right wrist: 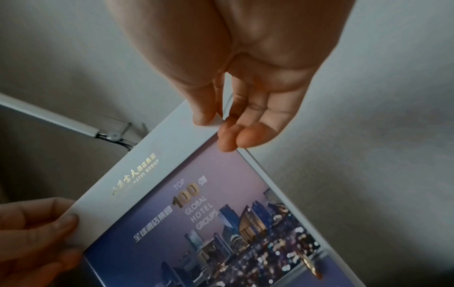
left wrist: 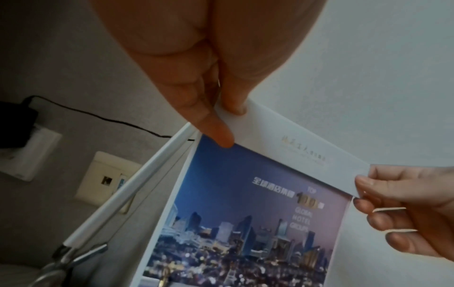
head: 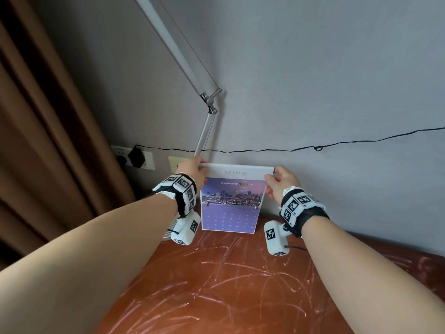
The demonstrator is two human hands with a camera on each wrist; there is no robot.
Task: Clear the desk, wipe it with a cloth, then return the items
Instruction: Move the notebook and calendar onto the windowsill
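White-bordered card stock forms the desk calendar, which is stood upright at the back edge of the tabletop, its lower edge on or just above the wood (contact cannot be told). A purple-blue city skyline print with "TOP 100 GLOBAL HOTEL GROUPS" is carried on its front, and a date grid is seen below. The calendar is held by its top corners. The upper left corner is pinched by the left hand, thumb on the front face and fingers behind, as confirmed in the left wrist view. The upper right corner is pinched by the right hand, thumb and fingertips closed on the white top strip, as confirmed in the right wrist view. Marker-tagged wrist units are worn on both forearms. The tabletop is reddish-brown wood, heavily scratched with pale marks. A silver lamp arm is seen rising behind the calendar along the grey wall. A black cable is strung across the wall from a plug in a wall socket. A brown curtain is hung at the left.
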